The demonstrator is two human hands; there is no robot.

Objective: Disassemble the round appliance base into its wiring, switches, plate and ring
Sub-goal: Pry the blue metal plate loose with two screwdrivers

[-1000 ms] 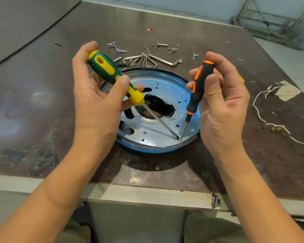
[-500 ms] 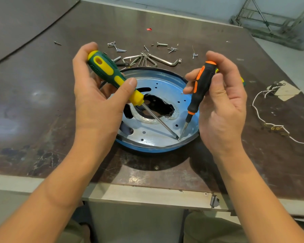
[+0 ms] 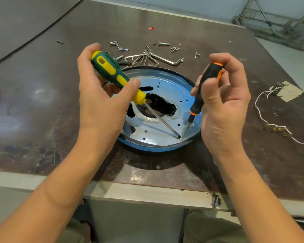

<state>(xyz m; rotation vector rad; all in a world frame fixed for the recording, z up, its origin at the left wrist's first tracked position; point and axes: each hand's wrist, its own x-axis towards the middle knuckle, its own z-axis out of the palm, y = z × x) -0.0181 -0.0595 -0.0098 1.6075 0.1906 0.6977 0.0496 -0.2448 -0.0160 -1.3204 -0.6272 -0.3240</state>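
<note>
Barely anything has shifted: both tool tips still meet at one spot on the near rim.
Dark brown worn surface (image 3: 42, 102) carries the round blue metal appliance base (image 3: 153, 137), lying open side up near the front edge. Left hand (image 3: 102, 102) grips a green-and-yellow-handled screwdriver (image 3: 112, 72); right hand (image 3: 225, 109) pinches a slim black-and-orange screwdriver (image 3: 198, 100). Thin white wire (image 3: 255, 106) lies well apart on the right, with steel hex keys (image 3: 165, 59) and loose silver screws (image 3: 174, 49) behind the base. Looks like the prying step, plate from ring. Next: lever one tip under the plate edge while the other holds the gap.
</note>
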